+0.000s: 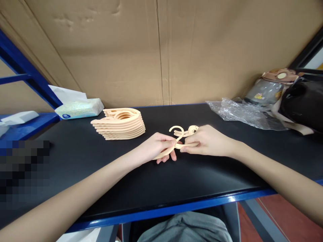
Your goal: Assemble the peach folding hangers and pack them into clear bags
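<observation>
Both hands hold one peach-coloured plastic clothes hanger (180, 134) over the middle of the table, its curved hook pointing up and away from me. My left hand (161, 148) is closed around the left arm of the hanger, thumb near the base of the hook. On the other side, my right hand (205, 141) grips the right arm, with fingers curled over it. Just behind the right hand another peach piece (193, 129) shows, partly hidden by the knuckles; I cannot tell whether it is separate. To the left stands a neat stack of folded peach hangers (121, 126).
A tissue pack (80, 108) lies at the back left of the black table (161, 185). Clear plastic wrap (247, 114), a grey bottle with a brown lid (266, 89) and a black bag (305, 101) occupy the back right. A cardboard wall (113, 50) rises behind.
</observation>
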Available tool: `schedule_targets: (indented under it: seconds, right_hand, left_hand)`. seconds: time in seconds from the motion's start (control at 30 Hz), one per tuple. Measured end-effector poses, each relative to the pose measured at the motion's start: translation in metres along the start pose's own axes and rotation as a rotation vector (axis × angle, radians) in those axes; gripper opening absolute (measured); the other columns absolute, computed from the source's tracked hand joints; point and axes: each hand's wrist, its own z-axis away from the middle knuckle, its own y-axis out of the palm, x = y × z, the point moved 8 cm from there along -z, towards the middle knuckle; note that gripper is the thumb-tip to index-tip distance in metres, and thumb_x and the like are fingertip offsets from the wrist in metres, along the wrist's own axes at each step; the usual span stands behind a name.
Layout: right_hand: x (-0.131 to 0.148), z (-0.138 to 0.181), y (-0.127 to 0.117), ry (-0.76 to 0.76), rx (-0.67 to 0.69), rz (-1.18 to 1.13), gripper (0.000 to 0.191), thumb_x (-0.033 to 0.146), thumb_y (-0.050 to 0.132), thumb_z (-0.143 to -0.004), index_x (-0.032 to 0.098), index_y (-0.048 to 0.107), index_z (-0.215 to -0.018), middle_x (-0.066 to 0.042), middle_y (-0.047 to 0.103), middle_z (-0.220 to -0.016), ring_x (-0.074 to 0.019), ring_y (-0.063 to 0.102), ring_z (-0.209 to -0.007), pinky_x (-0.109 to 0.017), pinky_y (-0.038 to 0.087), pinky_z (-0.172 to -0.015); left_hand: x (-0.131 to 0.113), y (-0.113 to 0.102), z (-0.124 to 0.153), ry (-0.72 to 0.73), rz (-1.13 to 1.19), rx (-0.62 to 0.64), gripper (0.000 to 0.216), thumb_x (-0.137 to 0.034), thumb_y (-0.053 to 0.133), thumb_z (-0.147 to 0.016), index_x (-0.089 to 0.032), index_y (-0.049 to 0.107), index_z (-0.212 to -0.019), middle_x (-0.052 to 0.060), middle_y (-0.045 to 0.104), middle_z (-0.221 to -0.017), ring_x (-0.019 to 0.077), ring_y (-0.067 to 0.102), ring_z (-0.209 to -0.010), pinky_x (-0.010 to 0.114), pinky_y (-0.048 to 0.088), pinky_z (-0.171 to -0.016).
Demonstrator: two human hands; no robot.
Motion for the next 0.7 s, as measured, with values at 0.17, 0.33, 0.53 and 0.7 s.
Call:
schedule_targets:
  seconds: [0.17,0.33,0.53,0.7]
  right_hand:
    - [-0.001,0.000,-0.006,0.020,-0.047,0.062,0.044,0.047,0.049,-0.093,0.019,0.052,-0.059,0.003,0.049,-0.055,-0.0110,0.043,-0.054,-0.026,0.026,-0.057]
    - [0.001,-0.001,-0.017,-0.017,-0.145,0.125,0.041,0.052,0.052,-0.092,0.019,0.062,-0.069,0.000,0.058,-0.064,-0.0149,0.049,-0.067,-0.030,0.032,-0.071]
    - [-0.001,0.001,-0.026,-0.033,-0.276,0.180,0.036,0.054,0.058,-0.087,0.019,0.064,-0.082,-0.005,0.063,-0.087,-0.0198,0.052,-0.086,-0.037,0.033,-0.086]
    - [-0.002,0.004,-0.035,-0.008,-0.354,0.237,0.035,0.053,0.056,-0.088,0.018,0.064,-0.090,-0.007,0.062,-0.093,-0.0205,0.051,-0.085,-0.036,0.035,-0.081]
  left_hand:
    - [0.002,-0.002,-0.001,0.045,-0.091,-0.020,0.028,-0.039,0.049,-0.092,-0.016,0.058,-0.079,-0.003,0.057,-0.060,0.0052,0.044,-0.039,0.013,0.033,-0.032]
    - [0.001,-0.001,0.001,0.048,-0.135,-0.019,0.030,-0.045,0.054,-0.090,-0.016,0.058,-0.083,-0.006,0.050,-0.056,0.0044,0.041,-0.040,0.012,0.031,-0.032]
    - [0.006,-0.002,-0.002,0.039,-0.114,-0.016,0.036,-0.050,0.051,-0.090,-0.016,0.055,-0.079,-0.008,0.042,-0.052,0.0042,0.036,-0.038,0.013,0.028,-0.031]
    - [0.007,-0.001,-0.003,0.025,-0.104,-0.031,0.039,-0.054,0.053,-0.088,-0.017,0.053,-0.077,-0.008,0.041,-0.051,0.0046,0.034,-0.038,0.014,0.027,-0.031]
